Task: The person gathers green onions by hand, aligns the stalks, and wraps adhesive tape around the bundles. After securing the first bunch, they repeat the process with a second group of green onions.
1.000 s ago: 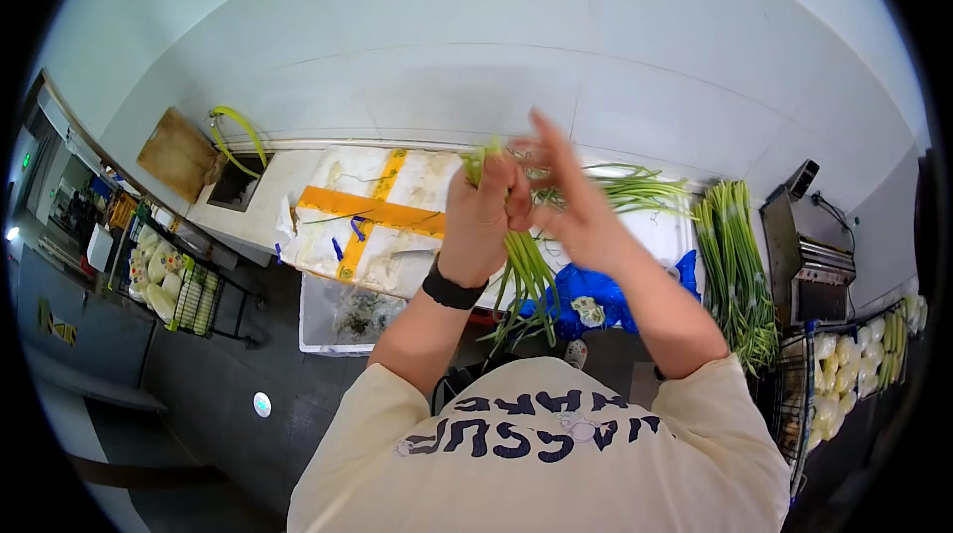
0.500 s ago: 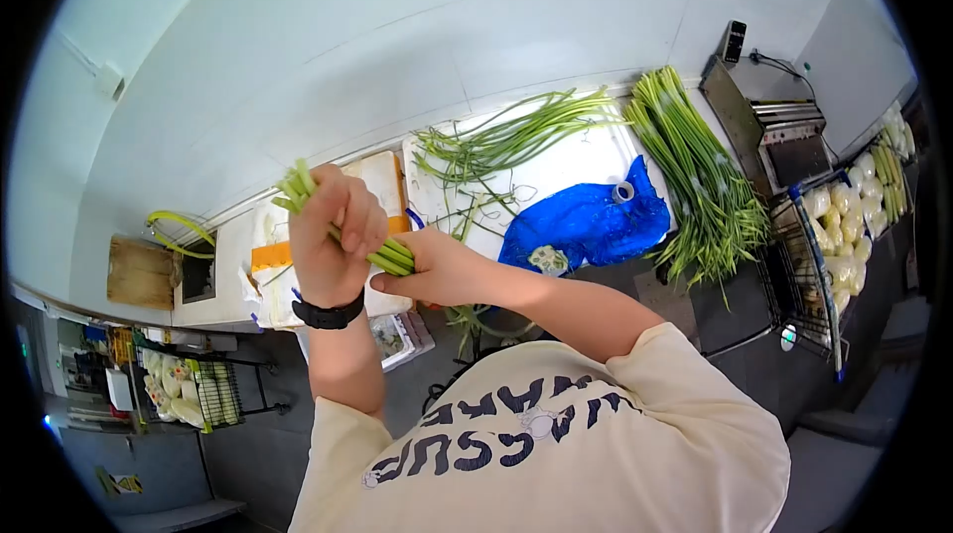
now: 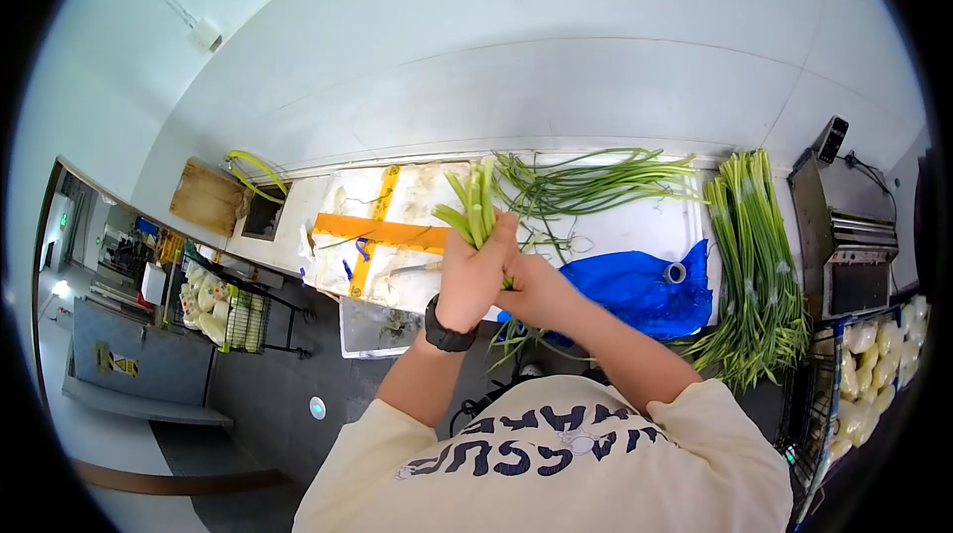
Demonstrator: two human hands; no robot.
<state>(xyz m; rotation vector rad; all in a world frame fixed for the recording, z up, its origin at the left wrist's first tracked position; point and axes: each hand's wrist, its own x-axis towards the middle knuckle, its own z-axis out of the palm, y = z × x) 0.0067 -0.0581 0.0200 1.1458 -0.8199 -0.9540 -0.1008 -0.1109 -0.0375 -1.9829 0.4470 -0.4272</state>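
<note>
Gripping a bunch of green stalks (image 3: 476,207) in front of the chest, we are wrapping the left hand (image 3: 478,270) around it, fingers curled and thumb lying along the stalks. The stalk ends are projecting above this fist, pointing upward and fanning out to the left. Our left forearm is rising from the elbow and slanting inward, with a black watch (image 3: 452,329) encircling the wrist. Our right forearm is slanting inward from the opposite side, bringing the right hand (image 3: 536,289) just below and against the left. The right fingers are lying partly hidden behind the left hand, so we cannot tell whether they are clamping any stalks.

Both hands are standing over the near edge of the surface (image 3: 290,235). White foam boxes (image 3: 410,191) bearing yellow tape are lying to the left of the bunch. Loose green stems (image 3: 596,182) are lying beyond the hands to the right, a blue bag (image 3: 615,285) is lying nearer, and a roll of tape (image 3: 675,273) is resting on the bag.
</note>
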